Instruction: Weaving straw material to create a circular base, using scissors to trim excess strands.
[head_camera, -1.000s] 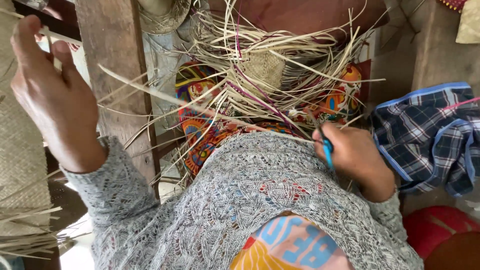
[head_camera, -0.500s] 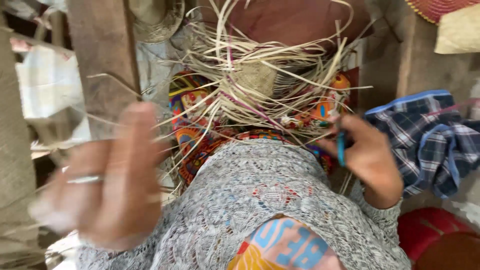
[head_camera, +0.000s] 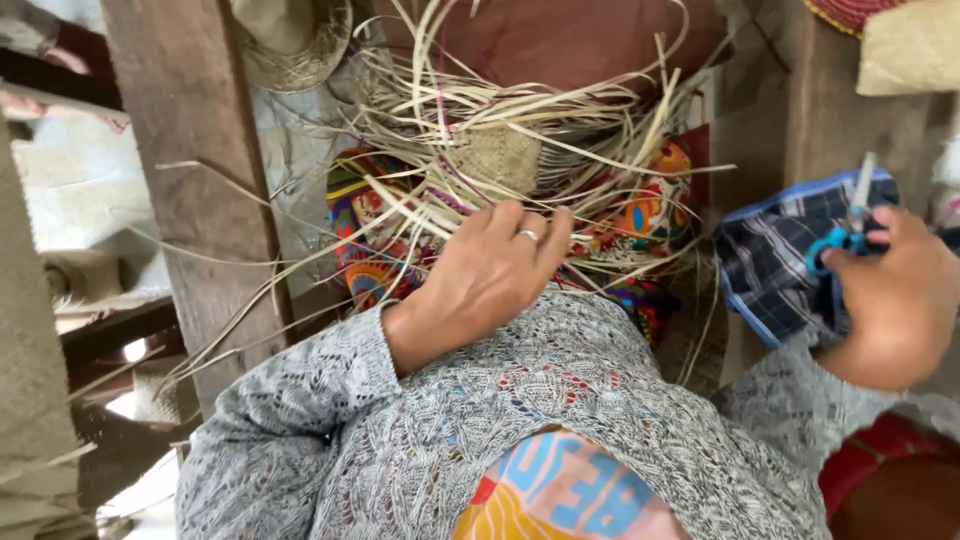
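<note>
Left hand (head_camera: 490, 275), fingers loosely spread, resting on the loose straw strips (head_camera: 470, 190) of the half-woven piece (head_camera: 505, 155) in the lap. Right hand (head_camera: 895, 300) closed around blue-handled scissors (head_camera: 845, 225), held aside over plaid cloth (head_camera: 775, 260). Best pinching one strip singly, blades kept clear.

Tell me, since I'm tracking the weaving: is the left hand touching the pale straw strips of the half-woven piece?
Touching. The head view shows the left hand with its fingertips pressed onto the pale straw strips.
</note>
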